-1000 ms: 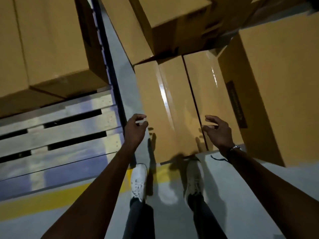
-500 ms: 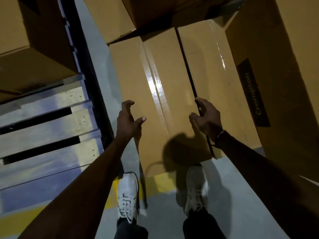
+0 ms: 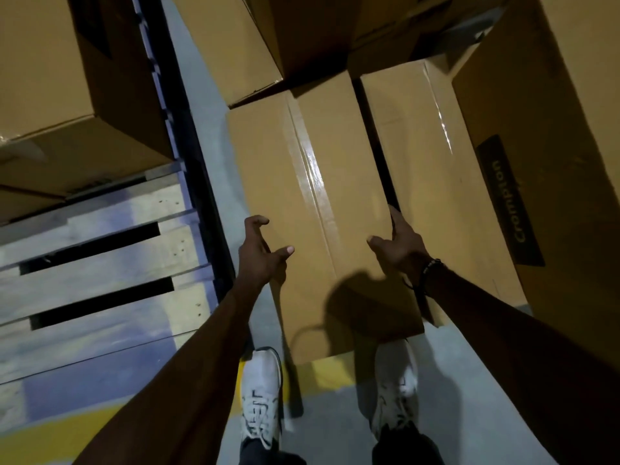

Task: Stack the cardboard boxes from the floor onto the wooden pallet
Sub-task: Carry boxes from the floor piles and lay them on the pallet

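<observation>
My arms are bare; a dark beaded bracelet (image 3: 431, 266) circles my right wrist, with 2 white laced sneakers (image 3: 261, 397) and dark trousers (image 3: 402, 446) at 6 o'clock.

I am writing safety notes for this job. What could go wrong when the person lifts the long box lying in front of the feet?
1. The right hand reaches into the narrow gap between the long box and the neighbouring box; fingers could get pinched there.
2. A stacked box seems to overlap the long box's far end, so lifting may disturb it.
3. The left hand is only at the box's edge with no firm grip yet; the glossy tape may slip.
</observation>
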`<state>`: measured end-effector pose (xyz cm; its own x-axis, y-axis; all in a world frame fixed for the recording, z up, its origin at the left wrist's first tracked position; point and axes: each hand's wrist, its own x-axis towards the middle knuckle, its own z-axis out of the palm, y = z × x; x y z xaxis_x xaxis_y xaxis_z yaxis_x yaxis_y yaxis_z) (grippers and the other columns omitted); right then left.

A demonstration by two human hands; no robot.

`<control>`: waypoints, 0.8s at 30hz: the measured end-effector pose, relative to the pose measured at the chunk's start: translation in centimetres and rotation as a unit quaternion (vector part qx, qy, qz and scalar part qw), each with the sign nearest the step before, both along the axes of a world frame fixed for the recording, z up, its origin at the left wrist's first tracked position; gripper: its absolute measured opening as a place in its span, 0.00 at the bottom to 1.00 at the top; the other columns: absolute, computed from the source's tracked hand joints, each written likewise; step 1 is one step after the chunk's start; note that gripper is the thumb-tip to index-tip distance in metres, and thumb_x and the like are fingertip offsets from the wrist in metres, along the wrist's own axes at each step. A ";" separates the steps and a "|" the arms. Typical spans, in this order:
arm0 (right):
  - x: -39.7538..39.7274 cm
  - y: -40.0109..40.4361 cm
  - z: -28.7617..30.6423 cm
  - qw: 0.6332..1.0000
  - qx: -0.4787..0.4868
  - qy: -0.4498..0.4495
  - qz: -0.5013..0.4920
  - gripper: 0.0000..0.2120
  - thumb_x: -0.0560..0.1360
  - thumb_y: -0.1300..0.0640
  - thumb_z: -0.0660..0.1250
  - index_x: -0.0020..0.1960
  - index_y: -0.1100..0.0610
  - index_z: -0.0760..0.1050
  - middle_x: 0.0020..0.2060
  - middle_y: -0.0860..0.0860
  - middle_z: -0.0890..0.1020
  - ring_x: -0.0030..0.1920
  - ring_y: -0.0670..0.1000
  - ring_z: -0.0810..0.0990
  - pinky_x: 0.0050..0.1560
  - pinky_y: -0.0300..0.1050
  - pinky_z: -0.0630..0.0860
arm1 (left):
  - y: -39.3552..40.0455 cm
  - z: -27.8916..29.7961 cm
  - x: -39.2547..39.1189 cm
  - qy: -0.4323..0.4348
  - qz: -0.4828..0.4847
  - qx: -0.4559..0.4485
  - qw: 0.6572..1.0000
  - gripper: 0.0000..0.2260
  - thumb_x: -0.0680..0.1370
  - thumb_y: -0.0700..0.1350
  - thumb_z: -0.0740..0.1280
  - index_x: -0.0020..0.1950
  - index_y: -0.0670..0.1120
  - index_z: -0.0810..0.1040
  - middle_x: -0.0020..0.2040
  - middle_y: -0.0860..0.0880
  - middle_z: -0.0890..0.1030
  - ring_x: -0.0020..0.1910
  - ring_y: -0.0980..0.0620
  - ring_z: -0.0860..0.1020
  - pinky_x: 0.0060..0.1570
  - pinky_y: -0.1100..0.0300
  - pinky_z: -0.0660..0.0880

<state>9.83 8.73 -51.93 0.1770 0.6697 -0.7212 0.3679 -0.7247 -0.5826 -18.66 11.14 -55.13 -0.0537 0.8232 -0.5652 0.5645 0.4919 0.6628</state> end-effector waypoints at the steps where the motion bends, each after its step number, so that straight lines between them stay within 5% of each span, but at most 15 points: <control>1: 0.0 -0.3 0.2 1.000 0.002 0.003 0.001 0.38 0.81 0.55 0.69 0.84 0.49 0.51 0.80 0.53 0.63 0.78 0.59 0.63 0.73 0.48 0.64 | -0.4 0.3 0.0 0.006 -0.005 -0.007 1.000 0.32 0.74 0.44 0.80 0.69 0.50 0.64 0.45 0.47 0.76 0.46 0.36 0.83 0.51 0.36 0.81; 6: -0.7 -2.3 2.7 1.000 -0.005 0.001 0.010 0.38 0.80 0.55 0.69 0.83 0.48 0.53 0.80 0.51 0.63 0.78 0.57 0.63 0.74 0.53 0.63 | -3.1 3.0 -1.0 0.013 -0.016 0.006 1.000 0.32 0.74 0.46 0.80 0.70 0.49 0.63 0.45 0.40 0.79 0.41 0.41 0.82 0.48 0.39 0.81; 12: -3.0 -4.4 9.9 0.999 0.026 -0.001 -0.020 0.38 0.78 0.45 0.73 0.82 0.49 0.58 0.76 0.48 0.69 0.75 0.55 0.68 0.73 0.57 0.69 | -5.1 10.2 -3.0 -0.005 0.034 0.025 0.999 0.40 0.71 0.41 0.82 0.75 0.45 0.61 0.44 0.58 0.71 0.37 0.59 0.73 0.41 0.55 0.75; 15: -4.5 -5.7 15.3 0.997 0.047 -0.004 -0.056 0.36 0.76 0.44 0.74 0.79 0.47 0.61 0.69 0.43 0.71 0.70 0.55 0.74 0.66 0.63 0.76 | -5.7 15.4 -4.4 -0.034 0.049 0.016 0.998 0.45 0.71 0.41 0.82 0.78 0.47 0.57 0.56 0.55 0.77 0.49 0.54 0.78 0.50 0.58 0.77; 18: -5.7 -7.1 21.5 0.993 0.072 -0.025 -0.087 0.35 0.75 0.47 0.76 0.76 0.48 0.64 0.66 0.45 0.75 0.66 0.54 0.75 0.63 0.56 0.77 | -6.4 21.5 -5.7 -0.050 0.059 0.011 0.997 0.50 0.69 0.48 0.84 0.80 0.53 0.53 0.72 0.44 0.76 0.61 0.46 0.80 0.62 0.45 0.79; 24: -7.8 -10.8 36.2 0.986 0.104 -0.073 -0.110 0.35 0.75 0.47 0.76 0.77 0.48 0.64 0.73 0.49 0.70 0.67 0.48 0.68 0.62 0.47 0.66 | -8.4 35.7 -7.2 -0.074 0.035 0.015 0.997 0.54 0.65 0.59 0.83 0.82 0.52 0.54 0.76 0.44 0.72 0.71 0.41 0.75 0.67 0.41 0.76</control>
<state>2.03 -2.08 -15.73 0.4262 0.7345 -0.5281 0.3065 -0.6665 -0.6796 -25.84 2.73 -19.45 -0.0284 0.8373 -0.5461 0.4242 0.5047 0.7518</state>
